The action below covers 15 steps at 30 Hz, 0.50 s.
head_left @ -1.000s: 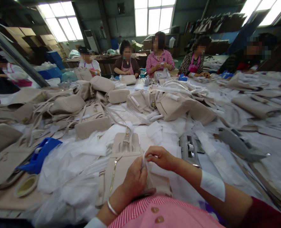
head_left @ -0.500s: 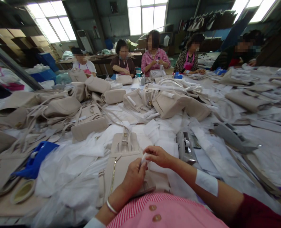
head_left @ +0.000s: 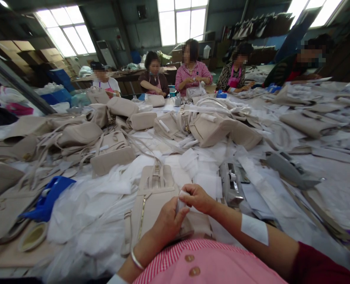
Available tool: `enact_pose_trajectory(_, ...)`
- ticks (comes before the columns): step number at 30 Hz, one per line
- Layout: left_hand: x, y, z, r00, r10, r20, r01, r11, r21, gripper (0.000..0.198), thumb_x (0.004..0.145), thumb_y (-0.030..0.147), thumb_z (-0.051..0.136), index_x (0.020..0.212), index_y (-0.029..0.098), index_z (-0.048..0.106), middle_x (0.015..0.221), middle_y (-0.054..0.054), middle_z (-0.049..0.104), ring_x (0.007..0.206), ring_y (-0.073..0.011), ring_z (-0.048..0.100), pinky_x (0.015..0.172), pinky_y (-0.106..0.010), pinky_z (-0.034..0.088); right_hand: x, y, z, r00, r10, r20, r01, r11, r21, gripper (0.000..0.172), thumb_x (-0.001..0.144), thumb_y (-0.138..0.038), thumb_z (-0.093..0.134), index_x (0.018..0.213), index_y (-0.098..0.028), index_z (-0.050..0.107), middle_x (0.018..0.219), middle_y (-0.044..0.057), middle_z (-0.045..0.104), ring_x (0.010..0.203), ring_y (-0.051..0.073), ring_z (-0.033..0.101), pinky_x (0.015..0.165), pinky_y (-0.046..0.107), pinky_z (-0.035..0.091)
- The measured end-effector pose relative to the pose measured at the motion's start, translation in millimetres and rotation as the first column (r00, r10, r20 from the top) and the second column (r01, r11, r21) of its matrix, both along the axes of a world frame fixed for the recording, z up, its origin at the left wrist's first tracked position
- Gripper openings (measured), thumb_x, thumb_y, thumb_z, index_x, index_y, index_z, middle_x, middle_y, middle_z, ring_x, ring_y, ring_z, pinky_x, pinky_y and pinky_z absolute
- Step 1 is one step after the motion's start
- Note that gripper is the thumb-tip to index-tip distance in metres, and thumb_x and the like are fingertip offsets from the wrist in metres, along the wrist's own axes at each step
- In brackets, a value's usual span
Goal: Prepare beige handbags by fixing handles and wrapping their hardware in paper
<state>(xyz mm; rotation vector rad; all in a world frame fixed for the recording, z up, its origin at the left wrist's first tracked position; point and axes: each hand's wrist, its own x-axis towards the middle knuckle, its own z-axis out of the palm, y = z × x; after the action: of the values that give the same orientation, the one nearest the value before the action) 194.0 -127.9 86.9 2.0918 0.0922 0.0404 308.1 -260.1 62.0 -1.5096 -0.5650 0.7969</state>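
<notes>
A beige leather bag point(head_left: 155, 201) with a gold zip and a top handle lies in front of my body. Over its lower right part, both hands hold a small piece of white wrapping paper point(head_left: 181, 203), rolled or folded; whether anything is inside it is hidden. My left hand point(head_left: 166, 221) is closed round its lower end, thumb on top. At the upper end, my right hand point(head_left: 197, 198) pinches the paper between thumb and fingers. A grey tape dispenser point(head_left: 231, 184) stands just right of my right hand.
A blue tape dispenser point(head_left: 49, 197) and a tape roll point(head_left: 32, 237) lie at left. More beige bags point(head_left: 113, 156) and white sheets point(head_left: 86, 209) cover the table. Another grey dispenser point(head_left: 290, 167) is at right. Several co-workers point(head_left: 192, 73) are along the far side.
My fingers have shifted on the white paper, and more of it shows between my hands. My right hand has turned slightly. The bag stays in place.
</notes>
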Motion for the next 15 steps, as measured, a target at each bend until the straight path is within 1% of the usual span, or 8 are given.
enact_pose_trajectory(3, 0.1, -4.1, -0.8, 0.998, 0.058, -0.028, -0.059, 0.998, -0.005, 0.03, 0.095, 0.039, 0.044, 0.082, 0.019, 0.062, 0.074, -0.006, 0.065, 0.069, -0.0187, 0.058, 0.064, -0.029, 0.041, -6.3, 3.6, 0.1, 0.999, -0.04, 0.022, 0.04, 0.999, -0.002, 0.026, 0.078, -0.036, 0.064, 0.064, -0.017, 0.053, 0.051, -0.005, 0.052, 0.047, 0.008, 0.045, 0.045, 0.019, 0.032)
enact_pose_trajectory(6, 2.6, -5.2, -1.2, 0.995, 0.069, -0.074, -0.072, 0.997, -0.036, 0.035, 0.095, 0.041, 0.043, 0.076, 0.019, 0.062, 0.063, -0.003, 0.061, 0.06, -0.0167, 0.056, 0.057, -0.026, 0.038, -7.2, -0.7, -0.2, 0.999, -0.045, -0.021, 0.044, 0.999, -0.01, 0.032, 0.081, -0.044, 0.06, 0.066, -0.017, 0.055, 0.053, -0.003, 0.055, 0.046, 0.01, 0.048, 0.045, 0.021, 0.037)
enact_pose_trajectory(8, 4.5, -4.2, -2.4, 0.991, 0.104, -0.081, -0.105, 0.994, -0.013, 0.037, 0.095, 0.043, 0.043, 0.073, 0.019, 0.061, 0.06, -0.002, 0.059, 0.057, -0.016, 0.054, 0.054, -0.026, 0.036, 0.7, -17.8, -1.1, 0.989, -0.15, 0.011, 0.15, 0.988, -0.04, 0.036, 0.084, -0.05, 0.055, 0.072, -0.017, 0.06, 0.055, -0.003, 0.054, 0.047, 0.01, 0.048, 0.046, 0.022, 0.039)
enact_pose_trajectory(9, 5.2, -3.4, -3.4, 0.989, 0.126, -0.083, -0.126, 0.992, 0.007, 0.037, 0.094, 0.044, 0.044, 0.072, 0.019, 0.06, 0.059, -0.002, 0.058, 0.056, -0.0159, 0.053, 0.053, -0.025, 0.035, 8.1, -32.3, -2.3, 0.967, -0.247, 0.062, 0.25, 0.966, -0.063, 0.037, 0.084, -0.052, 0.054, 0.077, -0.016, 0.063, 0.057, -0.002, 0.054, 0.048, 0.011, 0.049, 0.048, 0.023, 0.04)
enact_pose_trajectory(11, 6.5, -1.9, -6.4, 0.983, 0.163, -0.082, -0.16, 0.986, 0.043, 0.039, 0.094, 0.045, 0.043, 0.07, 0.019, 0.059, 0.058, -0.002, 0.058, 0.054, -0.0159, 0.053, 0.052, -0.025, 0.035, 28.3, -73.0, -7.9, 0.857, -0.47, 0.212, 0.5, 0.858, -0.118, 0.039, 0.085, -0.052, 0.053, 0.087, -0.016, 0.066, 0.065, 0.0, 0.058, 0.054, 0.013, 0.052, 0.053, 0.025, 0.043)
enact_pose_trajectory(13, 7.6, -1.0, -9.7, 0.98, 0.182, -0.074, -0.177, 0.981, 0.077, 0.041, 0.094, 0.047, 0.042, 0.071, 0.019, 0.059, 0.057, -0.002, 0.058, 0.054, -0.0161, 0.053, 0.051, -0.026, 0.035, 49.9, -123.3, -18.5, 0.669, -0.632, 0.392, 0.732, 0.651, -0.2, 0.039, 0.084, -0.05, 0.052, 0.095, -0.015, 0.067, 0.073, 0.004, 0.063, 0.063, 0.016, 0.056, 0.06, 0.027, 0.045)
enact_pose_trajectory(14, 8.4, -0.9, -11.3, 0.981, 0.185, -0.064, -0.179, 0.979, 0.094, 0.041, 0.094, 0.048, 0.041, 0.071, 0.019, 0.059, 0.057, -0.002, 0.059, 0.053, -0.0163, 0.054, 0.051, -0.026, 0.035, 58.4, -148.5, -25.4, 0.6, -0.648, 0.469, 0.796, 0.547, -0.261, 0.037, 0.084, -0.046, 0.051, 0.096, -0.015, 0.068, 0.079, 0.006, 0.066, 0.071, 0.019, 0.058, 0.067, 0.029, 0.045)
enact_pose_trajectory(15, 9.3, -1.0, -12.7, 0.982, 0.183, -0.052, -0.177, 0.978, 0.111, 0.042, 0.094, 0.048, 0.041, 0.071, 0.019, 0.06, 0.057, -0.002, 0.059, 0.053, -0.0165, 0.054, 0.051, -0.026, 0.035, 64.1, -171.3, -33.0, 0.573, -0.633, 0.52, 0.819, 0.464, -0.338, 0.034, 0.083, -0.042, 0.051, 0.093, -0.014, 0.068, 0.084, 0.009, 0.067, 0.079, 0.021, 0.059, 0.072, 0.03, 0.044)
